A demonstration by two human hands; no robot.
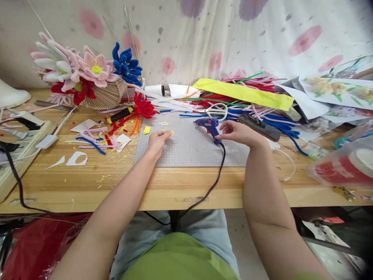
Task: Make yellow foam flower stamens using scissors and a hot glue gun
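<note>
My left hand (159, 143), at the left part of the grey cutting mat (189, 153), has its fingertips pinched on a small yellow piece (173, 133). A thin white strand hangs below that piece. On the mat to the right lies a blue hot glue gun (210, 127), nozzle pointing left and its black cord running off the table's front edge. Right beside its handle is my right hand (239, 133), thumb and fingers apart; whether a fingertip touches the handle I cannot tell. Small yellow strips (147, 130) rest near my left hand.
Scissors (214, 111), a phone (259, 126) and a heap of pipe cleaners (175, 102) line the mat's far side. A red fuzzy flower (144, 105) and scraps lie left, before a basket (107, 95) of fuzzy flowers. A power strip (26, 147) stands at far left.
</note>
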